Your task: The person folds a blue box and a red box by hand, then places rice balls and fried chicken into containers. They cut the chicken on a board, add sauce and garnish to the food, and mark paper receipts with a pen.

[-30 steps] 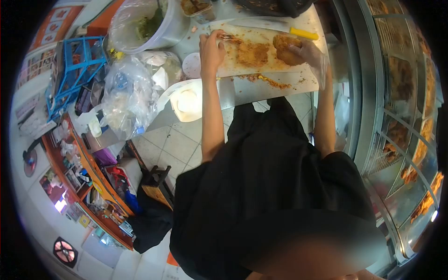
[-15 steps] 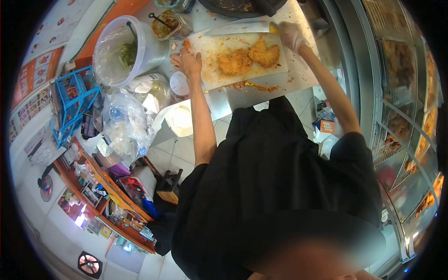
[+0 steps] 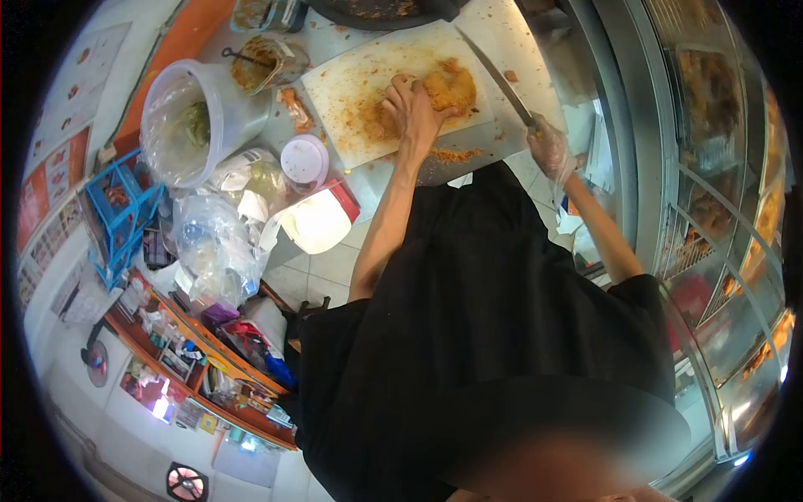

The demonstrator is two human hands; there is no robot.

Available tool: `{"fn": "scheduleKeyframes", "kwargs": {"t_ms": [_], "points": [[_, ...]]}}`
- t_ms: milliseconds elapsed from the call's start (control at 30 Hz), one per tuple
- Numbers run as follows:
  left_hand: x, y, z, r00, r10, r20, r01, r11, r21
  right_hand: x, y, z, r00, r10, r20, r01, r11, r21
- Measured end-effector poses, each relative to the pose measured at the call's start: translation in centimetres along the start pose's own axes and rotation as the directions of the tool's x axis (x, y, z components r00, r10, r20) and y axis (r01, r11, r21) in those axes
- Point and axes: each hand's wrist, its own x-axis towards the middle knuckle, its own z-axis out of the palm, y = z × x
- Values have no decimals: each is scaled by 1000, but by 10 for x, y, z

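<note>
Two breaded fried cutlets lie on a white cutting board (image 3: pixel 335 88) strewn with crumbs. My left hand (image 3: pixel 411 113) is bare and curls over the left cutlet, largely covering it. The right cutlet (image 3: pixel 452 87) shows golden and rough beside my fingers. In a clear plastic glove, my right hand (image 3: pixel 548 151) is closed round the handle of a long knife (image 3: pixel 495 74). The blade points up and to the left, off the board's right side.
Left of the board stand a white tub with greens (image 3: pixel 180 121), a container with a spoon (image 3: pixel 255 63) and a purple-lidded jar (image 3: pixel 305 161). A dark pan (image 3: pixel 381 12) is at the top. Glass shelves of fried food (image 3: pixel 711 167) rise at right.
My left hand has moved right from the board's edge onto the left cutlet. My right hand has lifted the knife from the board's top edge and drawn it down and towards me.
</note>
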Motion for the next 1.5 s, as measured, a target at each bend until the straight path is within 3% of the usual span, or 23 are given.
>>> {"fn": "scheduleKeyframes", "kwargs": {"t_ms": [67,167,200,233,267,300,367,467,633,767,833,900,933,967,1033,1067,1100,1167,1233,1267,1367,1433,1500], "points": [[-7,5,4,996,-86,-27,87,995,38,-7,-20,7,991,110,-70,-83,947,311],[-4,19,-13,991,-109,-76,112,993,38,4,-43,16,985,167,-52,-155,970,186],[3,24,-19,992,-104,-72,107,993,42,6,-43,20,997,76,-30,-71,985,159],[12,29,-24,988,8,-152,-24,994,-108,8,-41,23,996,84,-29,-78,984,163],[21,32,-26,964,100,-246,-162,956,-246,12,-51,19,983,150,107,-156,987,45],[33,35,-18,966,100,-240,-160,956,-247,15,-57,17,946,226,232,-212,974,-84],[68,47,6,894,407,-185,-447,802,-396,15,-57,22,950,204,237,-172,974,-147],[101,71,42,813,578,-75,-559,736,-381,17,-60,22,941,199,274,-134,962,-239],[93,62,82,851,524,-36,-520,830,-199,13,-53,48,921,217,322,-132,955,-266],[113,57,81,849,522,-83,-528,839,-132,26,-51,52,991,23,134,21,948,-317],[104,61,72,846,529,-70,-534,835,-133,36,-61,32,878,235,417,-131,956,-262],[100,68,52,776,630,-34,-631,773,-66,22,-60,20,855,289,431,-290,955,-65],[101,75,48,847,531,9,-516,826,-229,11,-64,10,862,281,422,-241,960,-145],[96,73,46,849,528,-5,-517,828,-216,7,-73,2,869,272,413,-194,956,-222],[74,62,59,847,473,-241,-529,791,-308,9,-68,42,848,335,410,-224,929,-296],[79,44,80,867,495,-62,-498,856,-135,8,-61,63,883,285,373,-218,953,-213],[83,44,85,863,502,-53,-504,849,-161,4,-60,74,911,250,329,-218,967,-130],[102,38,70,808,551,-210,-581,804,-126,27,-85,57,919,225,324,-177,969,-171],[96,45,51,827,527,-194,-557,813,-167,29,-99,25,879,221,422,-115,958,-262],[91,52,39,828,515,-221,-558,794,-242,23,-112,-6,882,191,430,-158,981,-113],[80,29,52,838,473,-272,-539,799,-269,11,-123,8,865,239,441,-108,948,-300],[76,24,62,854,441,-277,-508,822,-258,-4,-94,72,972,115,206,-32,929,-369],[85,20,55,824,522,-220,-561,803,-202,6,-99,63,908,263,325,-195,954,-228]]}}
